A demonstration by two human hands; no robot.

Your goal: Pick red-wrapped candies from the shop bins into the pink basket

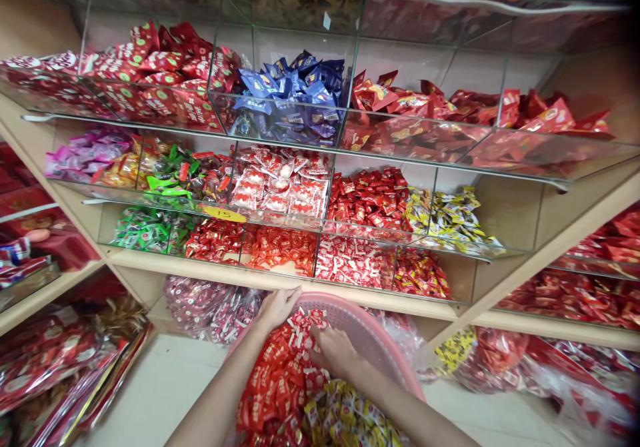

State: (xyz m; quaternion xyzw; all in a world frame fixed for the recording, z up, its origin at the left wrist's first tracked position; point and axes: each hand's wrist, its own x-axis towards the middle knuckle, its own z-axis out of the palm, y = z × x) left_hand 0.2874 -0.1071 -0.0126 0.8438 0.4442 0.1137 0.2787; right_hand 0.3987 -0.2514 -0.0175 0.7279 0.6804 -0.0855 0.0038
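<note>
A pink plastic basket (pixel 395 340) stands below the shelves, filled with wrapped candies. At its far left rim, my left hand (pixel 277 307) is closed over the edge. Inside the basket, my right hand (pixel 337 354) has its fingers curled into the red-and-white wrapped candies (pixel 306 327); the fingertips are partly hidden among them. Red-orange wrapped candies (pixel 273 384) fill the left side of the basket. Yellow wrapped candies (pixel 345 410) lie nearest to me, under my right forearm.
Clear-walled shelf compartments hold blue packets (pixel 305 94), red packets (pixel 165 67), white-and-red candies (pixel 350 260) and orange-red candies (pixel 283 250). A wooden ledge (pixel 200 270) runs just beyond the basket. Bagged candies (pixel 200 304) lie beneath it, and stacked red packages (pixel 45 360) stand at left.
</note>
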